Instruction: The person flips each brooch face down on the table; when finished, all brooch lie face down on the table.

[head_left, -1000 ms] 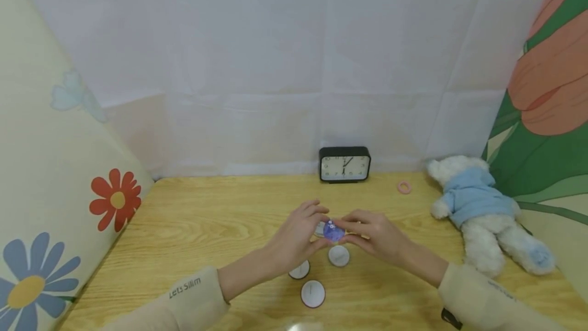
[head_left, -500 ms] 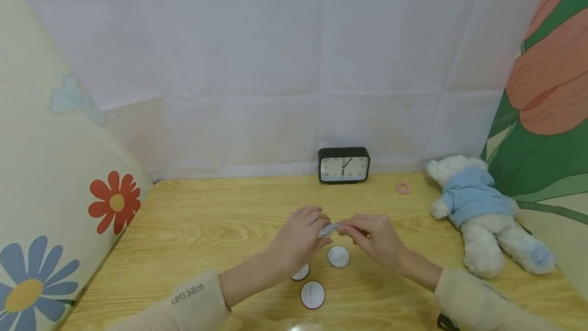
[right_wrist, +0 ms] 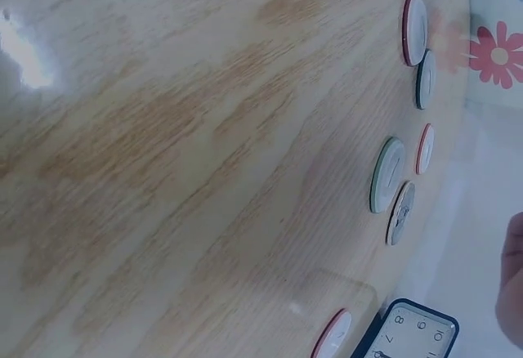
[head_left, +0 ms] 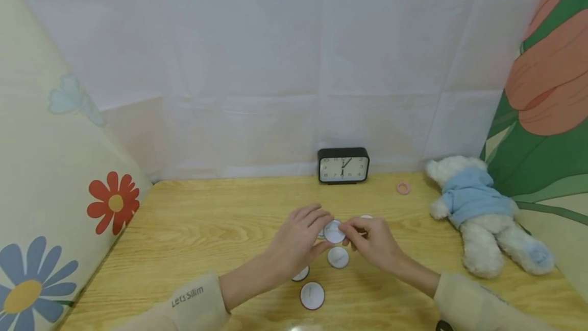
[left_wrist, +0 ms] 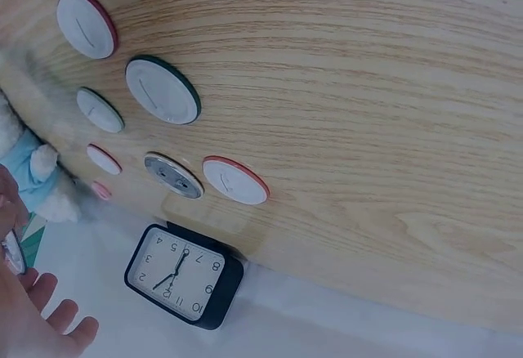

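Observation:
In the head view a small round badge [head_left: 334, 231] is up between both hands, its white back toward me. My right hand [head_left: 374, 241] pinches its right edge between thumb and fingertips. My left hand [head_left: 298, 234] has the thumb at the lower left rim and the fingers at the upper left rim. The left wrist view shows part of this badge [left_wrist: 11, 252] at the left edge, with the left fingers [left_wrist: 61, 317] spread beside it. Just below the hands lies another white-backed badge [head_left: 338, 257] on the table.
More round badges lie white side up, including a red-rimmed one [head_left: 312, 296] and one half behind my left wrist [head_left: 300, 274]. A grey-faced badge [left_wrist: 174, 175] lies among them. Farther back stand a black clock [head_left: 343, 166], a pink ring [head_left: 403, 188] and a plush bear [head_left: 478, 208].
The badge has been flipped: its purple-blue face showed first, then it was edge-on, and now its white back shows. Both hands have stayed in nearly the same place.

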Action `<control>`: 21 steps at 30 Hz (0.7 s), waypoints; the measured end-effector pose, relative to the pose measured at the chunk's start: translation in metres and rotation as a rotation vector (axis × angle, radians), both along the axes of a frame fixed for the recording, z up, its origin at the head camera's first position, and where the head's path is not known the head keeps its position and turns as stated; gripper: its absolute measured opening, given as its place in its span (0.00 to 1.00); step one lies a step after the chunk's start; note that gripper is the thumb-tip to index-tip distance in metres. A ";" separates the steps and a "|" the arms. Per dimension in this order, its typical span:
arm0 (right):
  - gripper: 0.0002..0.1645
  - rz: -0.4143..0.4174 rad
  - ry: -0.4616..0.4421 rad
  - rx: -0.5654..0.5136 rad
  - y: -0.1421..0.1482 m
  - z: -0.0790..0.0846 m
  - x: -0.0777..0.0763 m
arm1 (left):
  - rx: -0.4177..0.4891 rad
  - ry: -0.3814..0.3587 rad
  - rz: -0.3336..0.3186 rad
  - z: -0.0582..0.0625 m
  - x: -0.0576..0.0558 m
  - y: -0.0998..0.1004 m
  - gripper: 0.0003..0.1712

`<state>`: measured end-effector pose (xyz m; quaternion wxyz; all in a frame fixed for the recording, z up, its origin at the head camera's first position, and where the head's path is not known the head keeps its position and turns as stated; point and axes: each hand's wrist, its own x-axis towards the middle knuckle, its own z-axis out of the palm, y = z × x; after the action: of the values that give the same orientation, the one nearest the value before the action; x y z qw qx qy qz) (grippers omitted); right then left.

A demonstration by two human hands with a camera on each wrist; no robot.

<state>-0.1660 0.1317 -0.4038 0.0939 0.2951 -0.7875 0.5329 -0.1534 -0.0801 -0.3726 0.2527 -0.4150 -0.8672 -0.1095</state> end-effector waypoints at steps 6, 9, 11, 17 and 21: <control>0.09 0.053 0.235 0.071 0.004 -0.004 -0.004 | -0.083 0.066 0.024 -0.002 0.001 0.001 0.28; 0.18 0.101 0.433 0.156 0.009 -0.006 -0.007 | -0.120 0.033 0.040 -0.002 0.003 0.002 0.29; 0.22 0.146 0.503 0.201 0.014 -0.006 -0.007 | -0.129 -0.018 0.036 -0.003 0.003 0.003 0.29; 0.25 0.225 0.517 0.281 0.024 -0.007 -0.006 | -0.131 -0.167 -0.029 -0.008 0.003 0.004 0.26; 0.24 0.268 0.521 0.308 0.027 -0.009 -0.007 | -0.139 -0.181 -0.022 -0.011 0.005 0.007 0.26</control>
<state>-0.1727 0.1582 -0.4124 0.1757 0.5331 -0.7625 0.3218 -0.1486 -0.0728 -0.3840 0.1430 -0.4292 -0.8874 -0.0890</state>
